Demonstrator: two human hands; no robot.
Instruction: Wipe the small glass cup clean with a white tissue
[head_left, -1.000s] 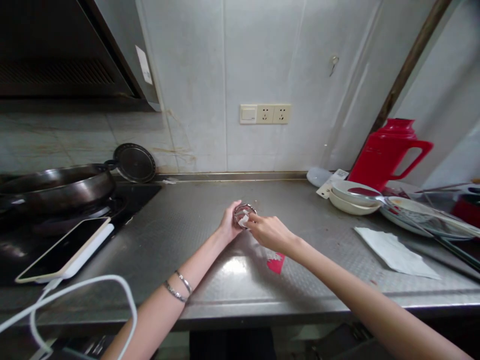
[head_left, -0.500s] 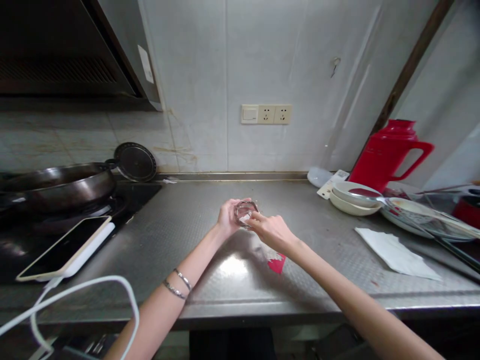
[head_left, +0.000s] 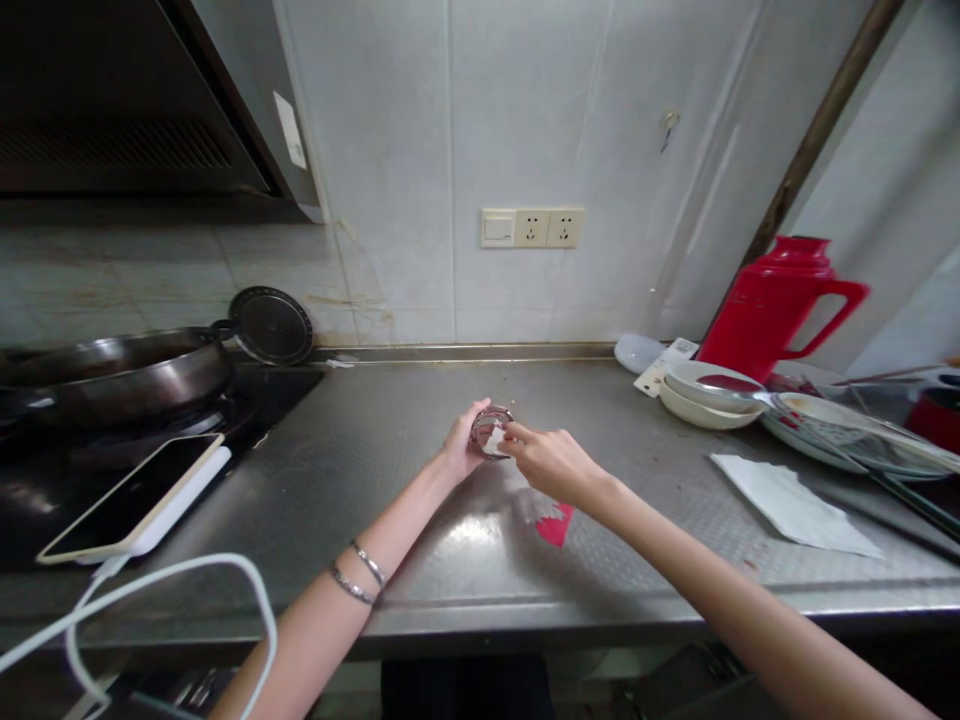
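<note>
Over the middle of the steel counter, my left hand (head_left: 462, 442) grips a small round glass dish (head_left: 481, 432) by its side, the opening tilted toward me. My right hand (head_left: 551, 460) is closed, its fingertips pinching a white piece of tissue (head_left: 494, 440) against the inside of the dish. A torn red piece of packaging (head_left: 554, 525) lies on the counter below my right hand. Two silver bracelets circle my left forearm.
A pan (head_left: 135, 375) sits on the black stove at left, with a phone (head_left: 131, 495) and white cable (head_left: 247, 575) before it. At right stand bowls (head_left: 709, 405), a red thermos (head_left: 772, 305), plates and a white napkin (head_left: 791, 505).
The tissue and my right fingertips have shifted slightly within the dish. My left hand has turned a little, and the dish with it.
</note>
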